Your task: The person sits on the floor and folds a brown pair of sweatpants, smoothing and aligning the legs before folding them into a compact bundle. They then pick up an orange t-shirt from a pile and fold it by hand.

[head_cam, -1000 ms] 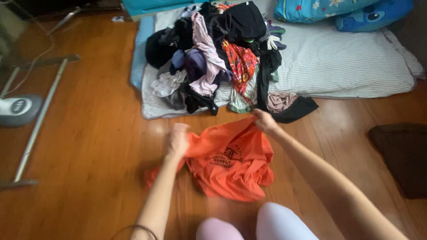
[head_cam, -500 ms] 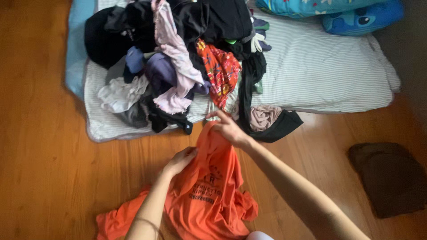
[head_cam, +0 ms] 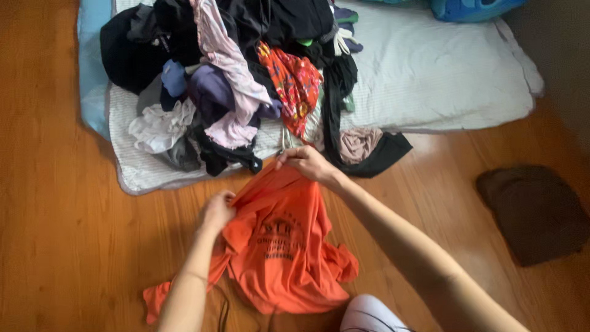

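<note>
An orange T-shirt [head_cam: 279, 246] with a dark print hangs crumpled between my hands, its lower part resting on the wooden floor [head_cam: 55, 233]. My left hand [head_cam: 217, 211] pinches its left upper edge. My right hand [head_cam: 309, 163] grips the top of the shirt higher up, near the edge of the mattress [head_cam: 442, 74]. A sleeve of the shirt trails on the floor at the lower left.
A heap of mixed clothes [head_cam: 246, 80], black, purple, pink and red-patterned, lies on the striped mattress just beyond my hands. A dark brown cloth [head_cam: 534, 212] lies on the floor at the right. A blue cushion [head_cam: 476, 7] sits at the top edge. My knee [head_cam: 369, 313] shows at the bottom.
The shirt was lifted off the floor and bunched narrower. My hands came closer together, and the view shifted toward the clothes heap.
</note>
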